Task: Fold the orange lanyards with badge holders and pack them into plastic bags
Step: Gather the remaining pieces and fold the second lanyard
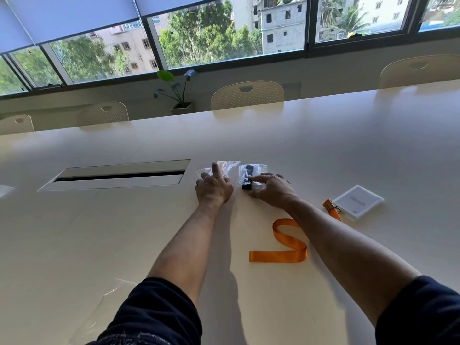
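Observation:
An orange lanyard (286,242) lies in loose curves on the white table (323,145), partly hidden under my right forearm. Its far end joins a clear badge holder (357,200) with a white card at the right. My left hand (214,188) rests flat on a clear plastic bag (230,168), fingers spread. Beside it, my right hand (270,190) pinches the near edge of a second clear bag (251,176) that has a dark object inside.
A recessed cable hatch (119,174) is set into the table at the left. Another clear bag (117,290) lies near my left sleeve. Several white chairs (247,94) and a potted plant (179,93) stand beyond the far edge, below the windows.

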`<act>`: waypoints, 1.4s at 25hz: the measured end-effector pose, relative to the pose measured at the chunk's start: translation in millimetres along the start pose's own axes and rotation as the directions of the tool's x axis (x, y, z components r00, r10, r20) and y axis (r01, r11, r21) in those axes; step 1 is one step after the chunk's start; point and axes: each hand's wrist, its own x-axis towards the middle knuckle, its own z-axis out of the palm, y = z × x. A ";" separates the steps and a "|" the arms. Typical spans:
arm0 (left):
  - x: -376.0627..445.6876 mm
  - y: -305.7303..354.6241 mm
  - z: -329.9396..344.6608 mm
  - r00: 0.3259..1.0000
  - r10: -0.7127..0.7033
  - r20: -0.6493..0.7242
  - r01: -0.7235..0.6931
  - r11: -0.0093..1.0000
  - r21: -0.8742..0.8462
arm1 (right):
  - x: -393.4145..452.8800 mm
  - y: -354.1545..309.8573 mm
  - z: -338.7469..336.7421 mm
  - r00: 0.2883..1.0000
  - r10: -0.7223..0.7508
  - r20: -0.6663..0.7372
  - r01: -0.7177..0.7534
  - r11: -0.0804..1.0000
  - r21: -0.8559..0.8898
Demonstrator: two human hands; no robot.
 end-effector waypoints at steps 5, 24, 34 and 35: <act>-5.4 7.0 2.9 0.999 -0.031 -0.022 0.033 0.992 0.120 | -6.4 -8.8 0.7 1.000 -0.008 0.005 0.008 1.000 -0.025; -7.1 -2.9 3.4 0.997 0.018 -0.071 -0.007 0.988 0.157 | -13.4 -10.7 0.6 0.999 -0.028 -0.029 0.027 0.999 -0.023; -11.7 7.3 -9.6 0.997 -0.073 -0.030 0.076 0.991 0.108 | -10.9 -7.0 -10.3 0.998 -0.033 0.050 0.031 0.999 0.045; -15.7 8.8 -12.5 0.998 -0.007 -0.068 0.015 0.994 0.111 | -13.8 -5.1 -13.4 0.998 -0.046 0.037 0.043 0.997 0.070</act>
